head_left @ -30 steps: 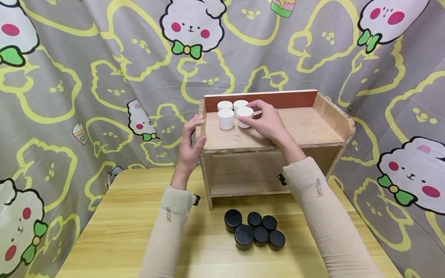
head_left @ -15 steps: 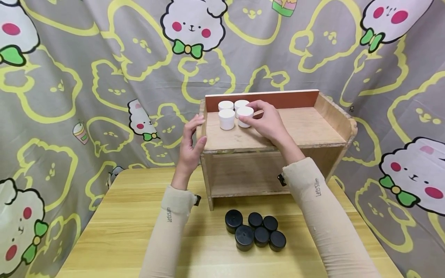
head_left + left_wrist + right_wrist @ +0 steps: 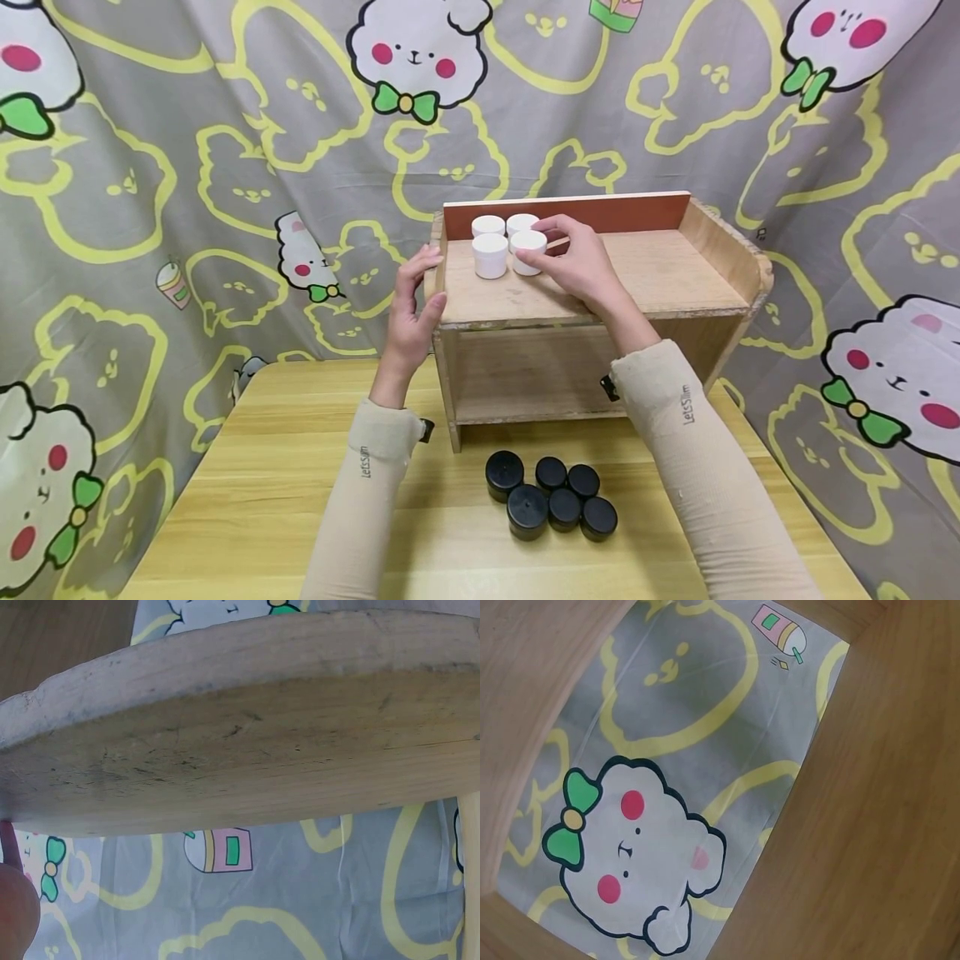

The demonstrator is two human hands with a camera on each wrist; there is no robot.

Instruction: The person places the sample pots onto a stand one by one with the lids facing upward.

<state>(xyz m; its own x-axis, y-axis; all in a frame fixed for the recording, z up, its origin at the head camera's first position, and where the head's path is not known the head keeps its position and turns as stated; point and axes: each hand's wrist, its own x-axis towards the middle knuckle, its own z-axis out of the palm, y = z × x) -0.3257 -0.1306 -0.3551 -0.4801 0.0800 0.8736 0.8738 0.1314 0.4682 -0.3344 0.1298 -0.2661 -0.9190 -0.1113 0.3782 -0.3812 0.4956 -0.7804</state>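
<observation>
My right hand (image 3: 576, 260) pinches the front right one of several small white lidded jars (image 3: 529, 252) between thumb and fingers. This jar stands at the left end of the top of a wooden shelf unit (image 3: 660, 275). Close beside it is another front white jar (image 3: 491, 255), with two more behind, against the reddish back strip. My left hand (image 3: 412, 308) rests on the unit's left side panel (image 3: 438, 283), fingertips at its upper edge and thumb lower down. In the left wrist view the panel (image 3: 247, 750) fills much of the picture, a fingertip touching its lower left edge.
Several black lidded jars (image 3: 527, 510), two of them larger, stand together on the light wooden table (image 3: 262, 467) before the unit. Its lower compartment (image 3: 540, 375) faces me, and the right wrist view looks through its wooden boards (image 3: 870, 795). A patterned curtain (image 3: 300, 150) hangs behind.
Both hands keep their places, the right still pinching the same white jar. The whole scene has shifted only slightly in the head view.
</observation>
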